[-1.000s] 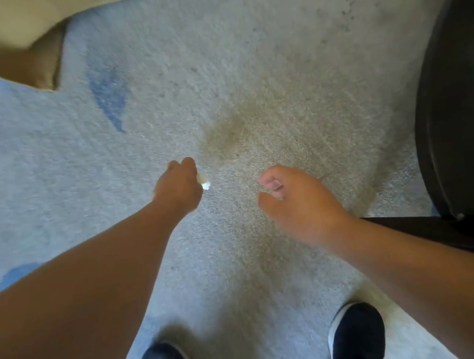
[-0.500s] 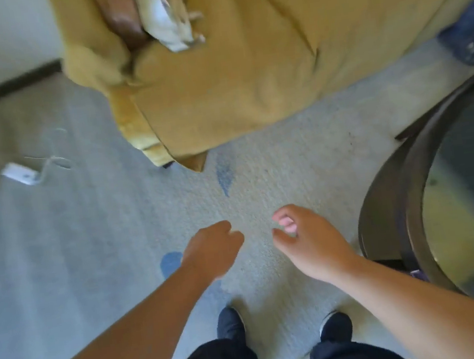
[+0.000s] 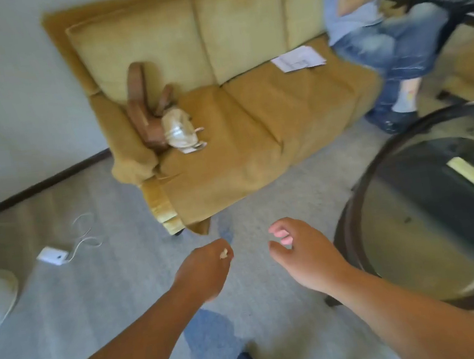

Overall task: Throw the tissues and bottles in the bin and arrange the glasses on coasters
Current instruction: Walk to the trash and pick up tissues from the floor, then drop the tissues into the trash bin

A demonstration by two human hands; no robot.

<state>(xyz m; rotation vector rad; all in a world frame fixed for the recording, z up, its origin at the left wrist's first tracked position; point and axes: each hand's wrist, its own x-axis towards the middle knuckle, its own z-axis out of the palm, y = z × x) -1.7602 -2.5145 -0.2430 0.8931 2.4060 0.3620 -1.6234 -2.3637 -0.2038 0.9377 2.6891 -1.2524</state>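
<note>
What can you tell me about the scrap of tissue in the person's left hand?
Only a small off-white tuft of the tissue scrap shows, crumpled and soft-looking like paper. It pokes out of the fist of the left hand, on the side facing the other hand. The curled fingers cover the rest, so its full size and shape are hidden. It is held in the air above the grey carpet, short of the mustard sofa, and touches nothing but the hand.

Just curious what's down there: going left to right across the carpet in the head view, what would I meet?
white plug box → left hand gripping a tissue scrap → right hand → round glass table
</note>
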